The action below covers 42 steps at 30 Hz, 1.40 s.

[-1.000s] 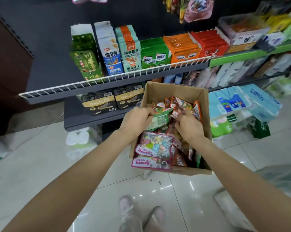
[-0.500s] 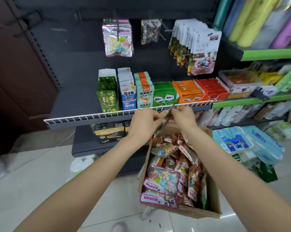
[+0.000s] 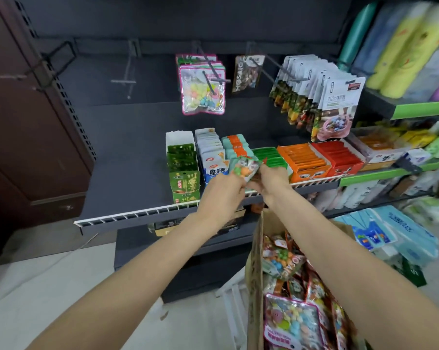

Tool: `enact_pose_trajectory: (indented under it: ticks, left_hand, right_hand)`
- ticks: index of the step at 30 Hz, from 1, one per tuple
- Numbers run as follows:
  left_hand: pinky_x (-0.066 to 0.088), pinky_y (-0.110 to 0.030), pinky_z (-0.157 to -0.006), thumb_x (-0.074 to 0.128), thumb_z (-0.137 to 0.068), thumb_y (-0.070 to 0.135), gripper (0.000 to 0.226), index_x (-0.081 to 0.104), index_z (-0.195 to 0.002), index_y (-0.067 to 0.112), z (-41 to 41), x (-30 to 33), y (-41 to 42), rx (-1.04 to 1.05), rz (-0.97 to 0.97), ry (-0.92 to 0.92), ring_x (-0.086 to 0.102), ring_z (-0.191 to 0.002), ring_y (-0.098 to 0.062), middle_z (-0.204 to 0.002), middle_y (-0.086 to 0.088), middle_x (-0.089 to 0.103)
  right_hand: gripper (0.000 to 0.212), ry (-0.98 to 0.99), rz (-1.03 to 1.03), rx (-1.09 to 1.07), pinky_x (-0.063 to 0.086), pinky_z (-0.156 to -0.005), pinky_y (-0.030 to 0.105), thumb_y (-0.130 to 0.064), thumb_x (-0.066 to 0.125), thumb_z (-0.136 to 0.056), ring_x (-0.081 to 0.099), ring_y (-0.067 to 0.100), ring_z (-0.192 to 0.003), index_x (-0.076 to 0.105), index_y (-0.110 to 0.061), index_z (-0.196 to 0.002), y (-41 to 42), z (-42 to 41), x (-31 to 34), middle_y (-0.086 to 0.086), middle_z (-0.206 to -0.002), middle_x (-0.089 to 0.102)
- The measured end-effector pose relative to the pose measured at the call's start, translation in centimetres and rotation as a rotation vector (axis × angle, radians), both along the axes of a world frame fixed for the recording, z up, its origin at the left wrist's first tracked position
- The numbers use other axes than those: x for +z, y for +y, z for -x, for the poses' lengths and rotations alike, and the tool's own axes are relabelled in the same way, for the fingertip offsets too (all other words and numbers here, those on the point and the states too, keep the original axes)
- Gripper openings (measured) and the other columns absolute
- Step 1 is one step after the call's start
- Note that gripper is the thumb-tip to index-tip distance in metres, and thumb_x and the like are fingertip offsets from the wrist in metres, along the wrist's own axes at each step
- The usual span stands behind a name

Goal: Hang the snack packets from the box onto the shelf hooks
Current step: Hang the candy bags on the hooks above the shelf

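Note:
A small green-and-orange snack packet [image 3: 244,168] is held up in front of the shelf between my left hand [image 3: 222,192] and my right hand [image 3: 271,181], both gripping it. The open cardboard box [image 3: 254,269] stands at the lower right, full of colourful snack packets [image 3: 293,322]. On the dark back panel above, one hook carries pink-edged candy packets [image 3: 202,90], another a brown packet [image 3: 246,72], and a third a long row of white packets [image 3: 322,97]. A bare hook [image 3: 127,80] sticks out further left.
The shelf with a white wire rail [image 3: 142,213] holds upright boxes of green, blue, orange and red snacks [image 3: 304,160]. Green-edged shelves with goods and rolled mats [image 3: 405,46] lie to the right, tissue packs [image 3: 390,231] on the floor, a brown door [image 3: 19,122] to the left.
Both hands came up out of the box with one small packet and now hold it higher, in front of the shelf. My view tilted upward, bringing the hooks into sight.

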<state>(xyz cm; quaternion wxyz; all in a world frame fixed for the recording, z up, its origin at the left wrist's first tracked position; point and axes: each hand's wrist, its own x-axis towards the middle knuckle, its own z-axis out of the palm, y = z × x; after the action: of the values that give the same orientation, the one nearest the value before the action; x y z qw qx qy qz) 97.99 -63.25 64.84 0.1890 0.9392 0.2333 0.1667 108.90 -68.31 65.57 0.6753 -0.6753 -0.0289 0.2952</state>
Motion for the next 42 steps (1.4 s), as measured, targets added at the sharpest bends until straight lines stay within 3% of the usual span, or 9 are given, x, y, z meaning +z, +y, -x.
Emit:
enact_pose_trajectory:
  ticks: [4,8,10,15,20,27,33,38,42]
  left_hand:
    - [0.05,-0.038,-0.081,0.051,-0.091,0.01,0.024,0.072,-0.102,0.011,0.1,1.1,3.1,0.05,0.041,-0.099,0.065,-0.088,-0.027,-0.092,-0.011,0.072]
    - [0.052,-0.031,-0.085,0.061,-0.087,0.007,0.017,0.074,-0.097,0.007,0.7,2.1,6.1,0.135,0.221,-0.269,0.067,-0.086,-0.017,-0.093,-0.007,0.074]
    - [0.052,-0.022,-0.081,0.066,-0.085,0.008,0.013,0.074,-0.095,0.007,1.1,2.5,7.4,0.147,0.299,-0.296,0.065,-0.082,-0.011,-0.091,-0.005,0.073]
    - [0.041,0.0,-0.059,0.075,-0.078,0.015,0.003,0.075,-0.078,0.012,1.9,3.5,10.0,0.2,0.415,-0.345,0.057,-0.065,0.002,-0.072,0.008,0.067]
    - [0.038,0.001,-0.056,0.071,-0.082,0.015,0.006,0.075,-0.078,0.014,2.8,5.3,12.5,0.377,0.418,-0.507,0.056,-0.064,0.005,-0.072,0.008,0.067]
    - [0.043,-0.024,-0.065,0.062,-0.088,0.01,0.015,0.072,-0.077,0.008,2.7,7.4,13.6,0.481,0.25,-0.463,0.061,-0.072,-0.015,-0.077,0.002,0.069]
    - [0.039,-0.023,-0.064,0.061,-0.09,0.017,0.012,0.072,-0.086,0.013,2.7,7.7,13.0,0.48,0.194,-0.513,0.061,-0.072,-0.013,-0.076,0.005,0.064]
    - [0.042,-0.024,-0.063,0.06,-0.091,0.017,0.014,0.072,-0.087,0.013,2.9,7.6,13.0,0.491,0.141,-0.48,0.062,-0.074,-0.014,-0.084,0.001,0.07]
    - [0.048,-0.03,-0.068,0.059,-0.092,0.019,0.015,0.073,-0.09,0.013,3.2,7.3,12.9,0.499,0.087,-0.439,0.064,-0.079,-0.019,-0.087,-0.001,0.072]
  right_hand:
    - [0.014,0.021,-0.073,0.102,0.06,-0.067,0.028,-0.004,0.047,-0.095,0.065,0.02,-0.073,0.058,0.003,-0.101,1.4,0.3,0.5,0.015,-0.092,0.064]
    - [0.035,-0.276,0.174,0.229,0.049,-0.093,0.035,-0.028,0.054,-0.094,0.055,0.013,-0.1,0.045,-0.015,-0.125,1.8,-0.2,-0.1,-0.002,-0.113,0.054]
    - [0.036,-0.386,0.21,0.226,0.047,-0.08,0.028,-0.029,0.058,-0.092,0.054,0.014,-0.103,0.049,-0.015,-0.124,2.1,-0.6,-0.1,-0.003,-0.115,0.055]
    - [0.015,-0.505,0.136,0.181,0.042,-0.058,0.019,-0.018,0.067,-0.086,0.061,0.013,-0.079,0.057,-0.012,-0.076,3.2,-1.0,1.3,0.003,-0.088,0.067]
    - [0.013,-0.626,-0.033,0.242,0.047,-0.055,0.021,-0.015,0.063,-0.089,0.063,0.01,-0.068,0.056,-0.01,-0.079,4.1,-1.1,3.9,0.005,-0.084,0.069]
    - [0.017,-0.666,-0.168,0.154,0.045,-0.056,0.016,-0.015,0.06,-0.091,0.058,-0.002,-0.063,0.055,-0.018,-0.075,6.5,-1.6,7.1,-0.003,-0.078,0.064]
    - [0.02,-0.698,-0.054,-0.014,0.052,-0.069,0.038,-0.015,0.059,-0.091,0.063,0.019,-0.078,0.051,-0.02,-0.073,9.3,-2.3,6.9,0.009,-0.084,0.066]
    - [0.024,-0.746,-0.025,-0.031,0.038,-0.056,0.025,-0.016,0.058,-0.091,0.047,0.011,-0.062,0.044,-0.015,-0.071,10.1,-2.4,6.7,0.004,-0.069,0.051]
    - [0.024,-0.817,0.0,-0.032,0.036,-0.056,0.031,-0.017,0.058,-0.091,0.042,0.014,-0.059,0.042,-0.01,-0.074,10.7,-2.1,6.5,0.006,-0.066,0.046]
